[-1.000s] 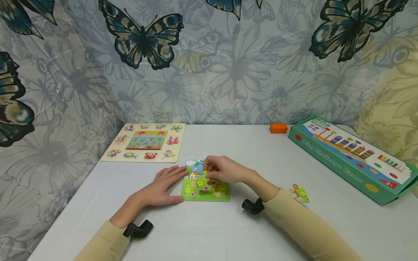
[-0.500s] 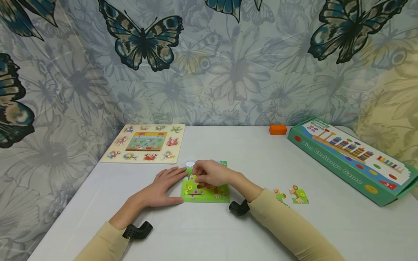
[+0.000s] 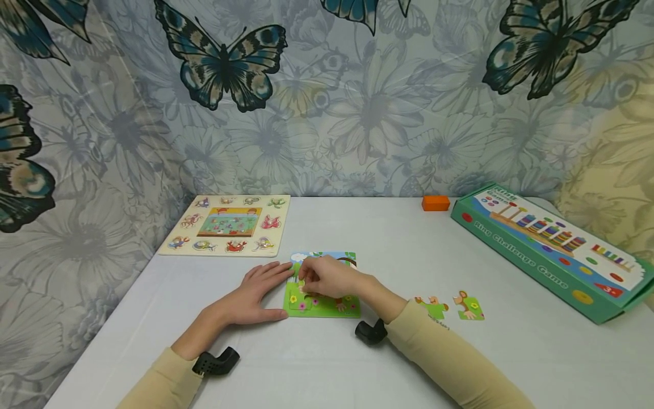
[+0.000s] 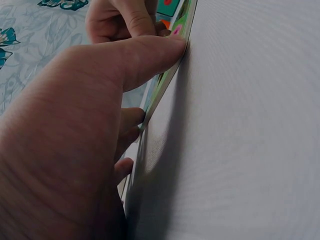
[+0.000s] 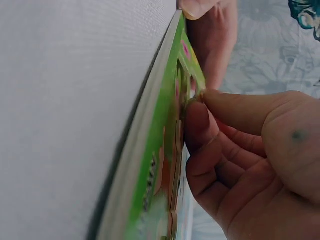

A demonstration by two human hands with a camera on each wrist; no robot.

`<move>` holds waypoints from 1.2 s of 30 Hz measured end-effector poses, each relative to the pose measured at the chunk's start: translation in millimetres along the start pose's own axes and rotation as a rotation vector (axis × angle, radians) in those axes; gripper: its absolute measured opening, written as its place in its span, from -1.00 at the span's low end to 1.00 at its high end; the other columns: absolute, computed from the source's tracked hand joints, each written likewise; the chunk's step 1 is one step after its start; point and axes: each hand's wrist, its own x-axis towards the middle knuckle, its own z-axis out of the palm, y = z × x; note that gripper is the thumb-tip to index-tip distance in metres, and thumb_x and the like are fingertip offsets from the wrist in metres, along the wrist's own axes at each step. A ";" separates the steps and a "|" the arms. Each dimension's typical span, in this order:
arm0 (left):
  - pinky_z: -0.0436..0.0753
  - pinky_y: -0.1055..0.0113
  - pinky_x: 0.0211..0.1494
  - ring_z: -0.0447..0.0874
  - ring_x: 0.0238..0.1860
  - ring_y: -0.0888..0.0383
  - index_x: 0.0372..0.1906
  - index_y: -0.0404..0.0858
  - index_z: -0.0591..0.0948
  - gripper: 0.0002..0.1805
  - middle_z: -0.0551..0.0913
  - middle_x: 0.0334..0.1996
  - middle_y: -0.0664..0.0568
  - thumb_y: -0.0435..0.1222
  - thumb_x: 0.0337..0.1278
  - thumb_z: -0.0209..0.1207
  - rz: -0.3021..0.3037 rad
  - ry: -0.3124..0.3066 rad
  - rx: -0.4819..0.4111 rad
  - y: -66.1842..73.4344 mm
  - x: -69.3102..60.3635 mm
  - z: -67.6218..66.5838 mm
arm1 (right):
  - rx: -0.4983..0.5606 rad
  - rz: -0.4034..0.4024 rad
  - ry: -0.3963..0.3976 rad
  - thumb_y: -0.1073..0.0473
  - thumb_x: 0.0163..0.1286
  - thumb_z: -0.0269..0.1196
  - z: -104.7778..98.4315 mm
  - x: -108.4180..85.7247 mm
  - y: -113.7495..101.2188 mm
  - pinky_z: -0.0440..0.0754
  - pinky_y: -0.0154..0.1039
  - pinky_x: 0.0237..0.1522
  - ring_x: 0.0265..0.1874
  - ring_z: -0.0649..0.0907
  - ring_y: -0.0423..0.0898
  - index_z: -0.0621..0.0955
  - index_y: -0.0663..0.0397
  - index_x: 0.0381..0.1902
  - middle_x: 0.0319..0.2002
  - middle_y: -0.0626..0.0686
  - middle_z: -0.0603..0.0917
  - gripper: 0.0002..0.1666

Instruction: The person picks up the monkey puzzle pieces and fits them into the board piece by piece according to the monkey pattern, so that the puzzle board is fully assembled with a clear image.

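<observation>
A small green jigsaw puzzle board (image 3: 332, 311) with a printed meadow scene lies flat on the table. My left hand (image 3: 250, 294) rests beside it, fingers extended and fingertips at its left edge; in the left wrist view the thumb (image 4: 155, 55) presses against the board's edge. Over the board, my right hand (image 3: 329, 277) pinches a green flowered puzzle piece (image 5: 192, 57) between thumb and forefinger. That piece stands slightly tilted up from the board's lower left part. The right hand covers much of the board's middle.
Two loose puzzle pieces, one green and brown (image 3: 434, 308) and one with a yellow flower (image 3: 469, 307), lie right of the board. A cream peg puzzle (image 3: 276, 238) sits back left. An orange block (image 3: 435, 203) and a green game box (image 3: 531, 261) are back right.
My right hand has moved left and slightly down, bringing the flowered piece to the board's lower left. The sleeve has uncovered another loose piece. My left hand has stayed put.
</observation>
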 end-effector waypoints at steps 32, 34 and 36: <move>-0.11 -0.25 0.46 -0.02 0.54 -0.22 0.54 -0.26 0.29 -0.07 0.18 0.55 -0.09 0.08 0.17 0.32 0.031 0.017 0.006 -0.5 -0.2 0.5 | -0.071 -0.053 -0.054 0.13 0.27 0.49 -5.4 -5.4 -4.3 0.58 -0.34 -0.22 -0.30 0.59 -0.18 0.68 0.10 -0.09 -0.24 -0.06 0.65 -0.69; -0.12 -0.25 0.46 -0.03 0.55 -0.21 0.54 -0.26 0.28 -0.07 0.18 0.56 -0.08 0.08 0.17 0.32 0.028 0.015 0.006 -0.6 -0.3 0.4 | -0.050 -0.046 -0.041 0.15 0.28 0.48 -11.9 -7.8 -3.4 0.58 -0.31 -0.24 -0.33 0.59 -0.17 0.68 0.13 -0.06 -0.23 -0.03 0.66 -0.68; -0.11 -0.25 0.46 -0.03 0.55 -0.21 0.54 -0.26 0.29 -0.06 0.18 0.56 -0.09 0.08 0.16 0.32 0.030 0.015 0.005 -0.5 -0.2 0.2 | -0.033 -0.041 -0.030 0.15 0.29 0.47 -19.3 -10.5 -1.8 0.59 -0.30 -0.24 -0.34 0.59 -0.17 0.67 0.15 -0.04 -0.22 0.00 0.67 -0.66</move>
